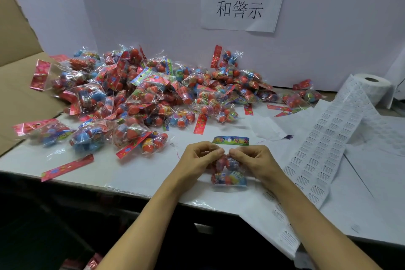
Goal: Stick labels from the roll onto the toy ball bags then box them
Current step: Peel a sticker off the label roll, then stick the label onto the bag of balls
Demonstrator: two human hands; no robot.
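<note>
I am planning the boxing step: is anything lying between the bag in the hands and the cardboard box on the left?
Yes. The pile of toy ball bags covers the table between the held bag and the cardboard box.

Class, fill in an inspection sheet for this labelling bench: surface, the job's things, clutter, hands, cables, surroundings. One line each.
Surface: white table, partly covered with paper sheets.
Job's things: one toy ball bag held at the near edge; a big pile of bags behind it; the label roll at far right, its strip of labels unrolled toward the person; a cardboard box at left.
Clutter: loose red header cards lying on the table.
Hands: left hand and right hand both pinch the bag near its top.
Cables: nothing seen.
Surroundings: white back wall with a paper sign printed in Chinese characters.
</note>
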